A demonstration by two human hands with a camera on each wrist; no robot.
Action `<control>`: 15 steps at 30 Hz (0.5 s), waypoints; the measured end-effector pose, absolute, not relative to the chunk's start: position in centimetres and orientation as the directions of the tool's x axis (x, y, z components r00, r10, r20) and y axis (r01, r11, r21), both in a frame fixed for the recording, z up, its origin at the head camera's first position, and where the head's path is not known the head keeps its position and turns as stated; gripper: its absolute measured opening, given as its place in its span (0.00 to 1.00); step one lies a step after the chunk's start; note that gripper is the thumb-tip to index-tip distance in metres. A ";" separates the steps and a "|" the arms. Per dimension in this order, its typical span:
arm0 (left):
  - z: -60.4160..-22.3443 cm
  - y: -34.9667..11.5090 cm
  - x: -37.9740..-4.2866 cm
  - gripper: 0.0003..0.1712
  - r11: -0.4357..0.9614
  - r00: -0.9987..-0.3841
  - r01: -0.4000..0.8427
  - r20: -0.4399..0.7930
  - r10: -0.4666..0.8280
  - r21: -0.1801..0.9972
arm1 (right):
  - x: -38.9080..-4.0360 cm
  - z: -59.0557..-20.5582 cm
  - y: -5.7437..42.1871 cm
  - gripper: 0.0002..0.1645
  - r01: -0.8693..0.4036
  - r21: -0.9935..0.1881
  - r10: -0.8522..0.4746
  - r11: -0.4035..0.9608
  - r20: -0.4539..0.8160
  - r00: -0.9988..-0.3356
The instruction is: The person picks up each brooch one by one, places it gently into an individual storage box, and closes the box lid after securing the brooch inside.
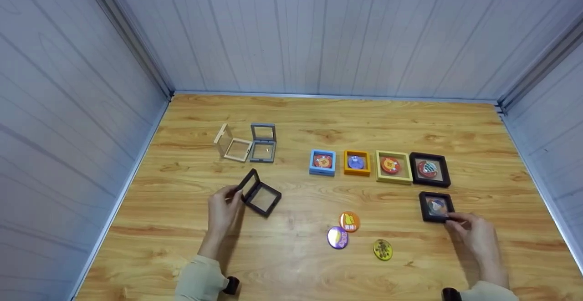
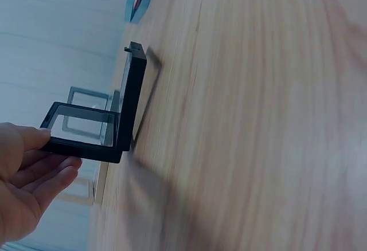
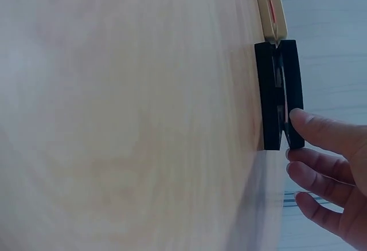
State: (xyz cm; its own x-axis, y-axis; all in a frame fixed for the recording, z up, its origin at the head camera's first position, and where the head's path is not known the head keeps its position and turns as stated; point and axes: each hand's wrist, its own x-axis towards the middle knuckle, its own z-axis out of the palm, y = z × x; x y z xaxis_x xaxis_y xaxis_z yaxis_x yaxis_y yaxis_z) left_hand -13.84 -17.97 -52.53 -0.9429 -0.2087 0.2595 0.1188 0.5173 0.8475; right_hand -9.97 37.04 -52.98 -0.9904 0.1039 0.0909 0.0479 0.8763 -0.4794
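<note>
My left hand (image 1: 223, 210) pinches the raised lid of an open black display case (image 1: 263, 199) between thumb and fingers. In the left wrist view, clear film fills that lid (image 2: 83, 128). At the right, my right hand (image 1: 478, 237) pinches the edge of a small black display case (image 1: 426, 207) with a round badge (image 1: 437, 206) inside. The right wrist view shows this case's lid (image 3: 293, 90) slightly apart from its base (image 3: 268, 102), thumb on the lid and fingertips by its edge. Three loose badges lie between the hands: orange (image 1: 349, 221), purple (image 1: 337, 237) and yellow (image 1: 382, 249).
Behind stand closed display cases holding badges: blue (image 1: 322, 171), orange (image 1: 356, 172), yellow (image 1: 393, 180) and black (image 1: 445, 171). A cream case (image 1: 237, 150) and a grey case (image 1: 262, 150) stand open at the back left. Pale panels (image 1: 296, 37) enclose the wooden table (image 1: 291, 269).
</note>
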 end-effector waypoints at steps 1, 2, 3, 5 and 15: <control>-52.6 -17.7 -13.8 0.07 0.516 -0.942 0.126 0.265 -0.204 0.847 | -9.9 -52.9 37.0 0.12 0.054 -0.481 0.110 0.875 0.089 -0.990; -52.6 -17.4 -13.7 0.07 0.510 -0.943 0.133 0.267 -0.199 0.850 | -9.9 -52.8 37.0 0.12 0.059 -0.480 0.116 0.875 0.091 -0.989; -52.6 -17.1 -13.6 0.06 0.505 -0.944 0.136 0.266 -0.195 0.853 | -9.8 -52.6 36.9 0.12 0.064 -0.478 0.123 0.876 0.093 -0.988; -52.7 -16.6 -13.4 0.06 0.491 -0.946 0.142 0.264 -0.189 0.859 | -9.8 -52.5 36.9 0.12 0.068 -0.480 0.134 0.874 0.104 -0.986; -52.9 -14.4 -12.5 0.06 0.462 -0.947 0.185 0.283 -0.151 0.867 | -9.4 -51.9 35.6 0.11 0.008 -0.491 0.175 0.871 0.294 -0.940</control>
State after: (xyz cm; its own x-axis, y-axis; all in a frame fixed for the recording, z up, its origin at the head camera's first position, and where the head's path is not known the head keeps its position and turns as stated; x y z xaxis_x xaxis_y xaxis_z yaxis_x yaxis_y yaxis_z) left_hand -12.46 -14.43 -52.95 -0.9472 -0.1511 0.2829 0.1855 0.4616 0.8675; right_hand -9.39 35.55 -51.94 -0.9396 0.1747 0.2943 0.0080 0.8710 -0.4913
